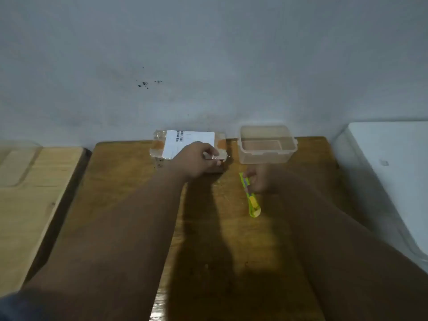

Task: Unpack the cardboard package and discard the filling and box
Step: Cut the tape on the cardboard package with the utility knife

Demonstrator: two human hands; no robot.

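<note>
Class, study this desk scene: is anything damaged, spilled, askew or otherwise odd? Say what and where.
Nothing is spilled or broken. The package is still taped shut under the left hand, and the right hand is at the cutter. Only dark specks on the wall stand out.

A brown wooden worktop (129, 193) stands against a grey wall. At its far edge sits a taped cardboard package (185, 147) with a white label. Just right of the package stands a clear plastic container (267, 144), open on top. Nearer than the package and to its right lies a yellow-green utility knife (251, 198).
</note>
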